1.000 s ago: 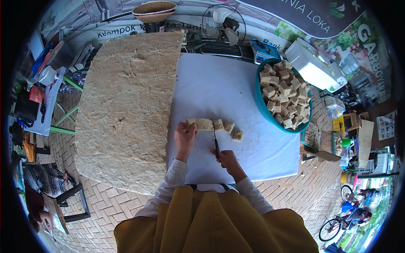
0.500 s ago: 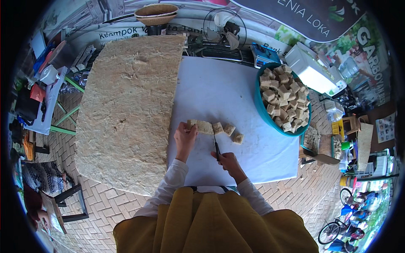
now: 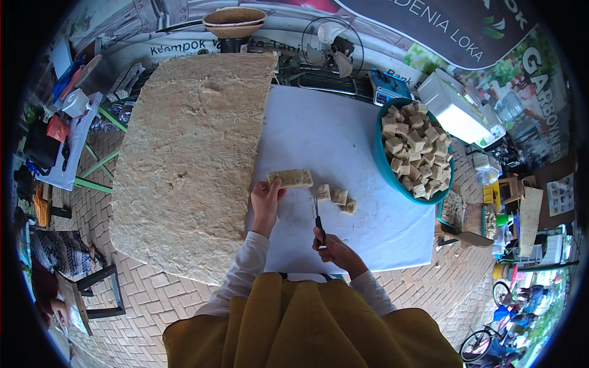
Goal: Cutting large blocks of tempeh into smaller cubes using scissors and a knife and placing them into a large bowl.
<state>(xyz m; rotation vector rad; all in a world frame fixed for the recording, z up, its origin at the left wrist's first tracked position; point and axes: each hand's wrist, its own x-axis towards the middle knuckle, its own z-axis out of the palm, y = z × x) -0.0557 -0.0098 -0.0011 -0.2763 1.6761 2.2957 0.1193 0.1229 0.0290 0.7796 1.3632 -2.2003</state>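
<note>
My left hand (image 3: 265,207) grips the left end of a beige fibrous strip (image 3: 296,178), which looks like rockwool, between thumb and fingers. In my right hand (image 3: 338,253) is a black-handled knife (image 3: 318,224), its thin blade pointing away from me. The blade tip lies between the strip's right end and a cut cube (image 3: 323,192). Two more cubes, a middle one (image 3: 338,196) and a right one (image 3: 349,207), trail off to the right. Left of my hands lies a large rough slab (image 3: 190,153) of the same material.
A white-covered table (image 3: 331,135) lies under the work. At its far right stands a teal basin (image 3: 381,161) heaped with cubes (image 3: 423,147). Behind are a blue scale (image 3: 389,86), a fan (image 3: 334,46) and stacked woven baskets (image 3: 233,21). Brick paving (image 3: 153,276) surrounds the table.
The strip has tilted up at its right end and come apart from the nearest cube. My right hand and knife have drawn slightly back toward me.
</note>
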